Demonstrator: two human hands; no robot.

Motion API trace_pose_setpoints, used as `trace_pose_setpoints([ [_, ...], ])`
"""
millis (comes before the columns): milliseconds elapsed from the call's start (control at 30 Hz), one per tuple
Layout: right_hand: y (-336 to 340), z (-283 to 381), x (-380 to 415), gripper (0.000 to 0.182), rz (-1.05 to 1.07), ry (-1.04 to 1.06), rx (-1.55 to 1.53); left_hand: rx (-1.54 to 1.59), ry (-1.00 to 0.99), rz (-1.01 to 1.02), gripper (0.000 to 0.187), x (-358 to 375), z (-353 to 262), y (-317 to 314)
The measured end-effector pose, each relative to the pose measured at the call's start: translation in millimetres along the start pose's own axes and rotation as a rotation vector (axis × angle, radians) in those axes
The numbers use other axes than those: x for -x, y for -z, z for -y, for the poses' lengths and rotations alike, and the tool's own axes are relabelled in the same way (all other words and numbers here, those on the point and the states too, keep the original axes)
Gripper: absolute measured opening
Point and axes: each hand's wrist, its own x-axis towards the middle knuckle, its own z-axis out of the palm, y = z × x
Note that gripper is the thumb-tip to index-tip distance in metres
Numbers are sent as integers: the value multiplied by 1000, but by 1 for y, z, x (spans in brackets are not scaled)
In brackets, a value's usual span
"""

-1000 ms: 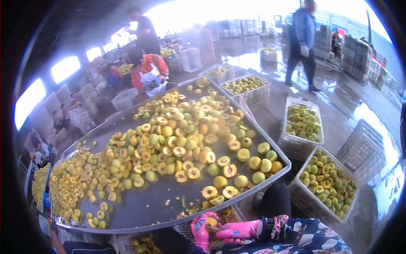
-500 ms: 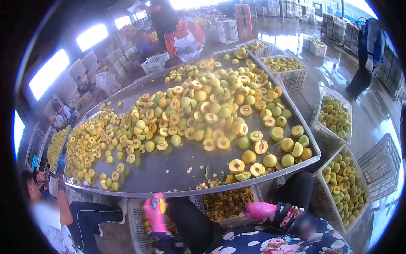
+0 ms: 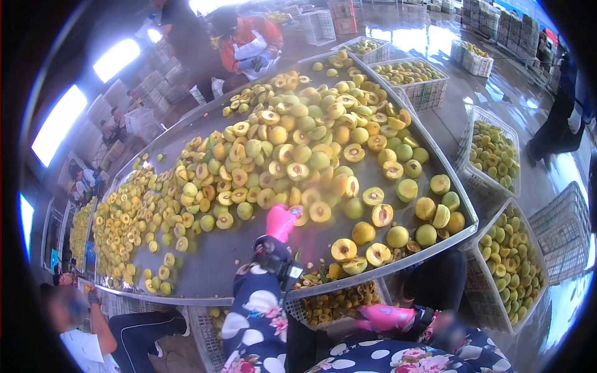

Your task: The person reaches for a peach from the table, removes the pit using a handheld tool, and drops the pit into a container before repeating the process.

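My left hand (image 3: 283, 222), in a pink glove, reaches over the near edge of the metal table (image 3: 242, 267). Its fingers are closed on the edge of a peach half (image 3: 301, 216) at the front of the pile. Cut yellow-green peaches (image 3: 255, 149), many showing reddish-brown centres, cover much of the tabletop. Low in front of my body is my right hand (image 3: 385, 317), also pink-gloved, with its fingers curled closed. What it holds is too small and dark to make out. Beside it, under the table edge, a crate (image 3: 292, 307) contains brownish fruit pieces (image 3: 339, 301).
Crates of peaches (image 3: 510, 261) line the table's right side, by an upended crate (image 3: 561, 227). A co-worker (image 3: 87, 323) sits at the left; another in orange (image 3: 252, 46) is at the far end. A person in dark clothes (image 3: 563, 105) stands at the right.
My left hand has moved from above the lower left crate, where it held a yellow piece, up and forward to the peaches on the table. My right hand stays low. The view has shifted slightly.
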Motion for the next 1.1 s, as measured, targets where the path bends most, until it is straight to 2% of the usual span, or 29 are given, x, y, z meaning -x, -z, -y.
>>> trace_pose_setpoints([
  [33,3,2,3,34,5,-46,-19,49,105,36,40,-2,-5,-15],
  [100,10,12,12,32,20,-137,-59,53,131,37,36,1,-6,-28],
  [233,14,16,15,32,26,-115,-132,191,109,144,27,30,-10,-32],
  [300,15,19,18,36,0,-34,-152,493,210,203,25,52,-15,-26],
  [400,22,37,36,30,-155,71,-427,1074,408,311,28,83,-13,-11],
  [433,22,33,32,27,-114,55,-603,1283,464,375,30,97,-14,-4],
  [467,22,34,35,28,-129,57,-639,1495,518,435,33,112,-15,3],
  [567,41,66,46,31,-176,43,-600,1624,462,466,33,155,-20,9],
  [700,42,86,48,32,-261,122,-482,1603,253,588,42,191,-20,4],
  [867,32,100,46,27,-362,176,-376,1462,335,387,42,226,-40,0],
  [1100,23,103,47,19,-373,166,-400,1360,247,331,38,241,-48,-2],
])
